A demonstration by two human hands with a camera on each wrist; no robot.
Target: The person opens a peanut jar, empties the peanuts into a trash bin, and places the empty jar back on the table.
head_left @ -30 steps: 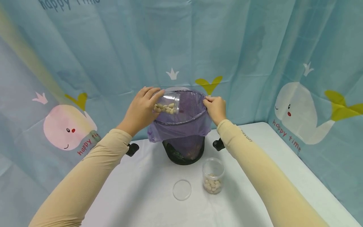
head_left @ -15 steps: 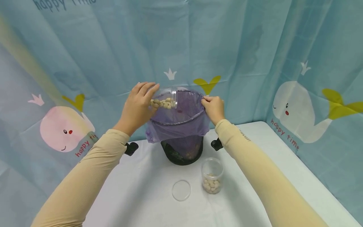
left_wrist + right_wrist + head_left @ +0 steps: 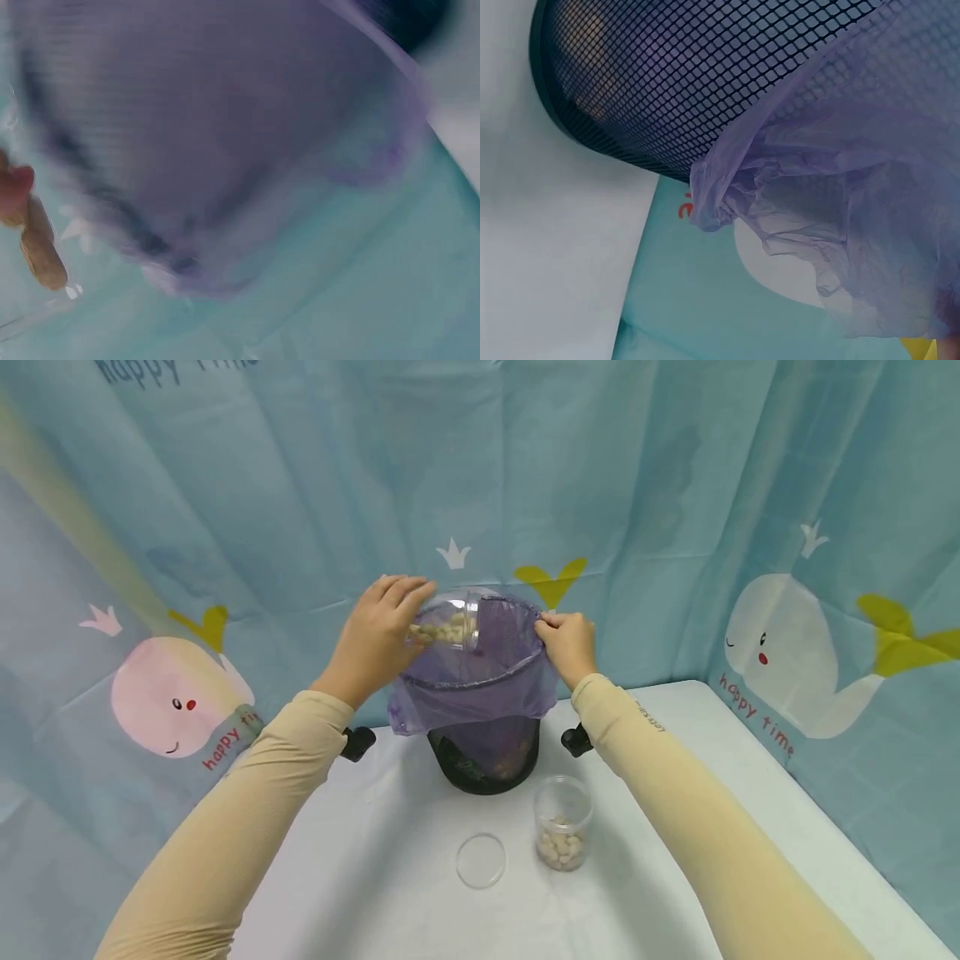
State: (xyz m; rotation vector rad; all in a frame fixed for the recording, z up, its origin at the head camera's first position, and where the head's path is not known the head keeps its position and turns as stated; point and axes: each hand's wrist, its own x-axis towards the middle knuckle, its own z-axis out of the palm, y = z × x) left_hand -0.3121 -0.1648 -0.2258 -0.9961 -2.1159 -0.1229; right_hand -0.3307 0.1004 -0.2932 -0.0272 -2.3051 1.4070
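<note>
My left hand [image 3: 382, 631] grips a clear jar of peanuts [image 3: 447, 627], tipped on its side with its mouth over the purple-lined black mesh bin [image 3: 483, 752]. The peanuts lie bunched near the jar's mouth. My right hand [image 3: 567, 643] pinches the purple bag [image 3: 480, 693] at the bin's right rim. The left wrist view is blurred: it shows the purple bag [image 3: 225, 135] and a peanut [image 3: 41, 251] at the left edge. The right wrist view shows the black mesh [image 3: 697, 82] and the bag's crumpled overhang [image 3: 840, 232].
On the white table [image 3: 360, 877] in front of the bin stand a second open jar of peanuts [image 3: 562, 822] and a clear lid [image 3: 481, 861] lying flat. Black clamps [image 3: 358, 742] sit at both sides of the bin. A blue whale-print curtain [image 3: 810, 635] encloses the table.
My left hand has tilted the jar further, and the peanuts have slid toward its mouth. My right hand has kept its hold on the bag's rim.
</note>
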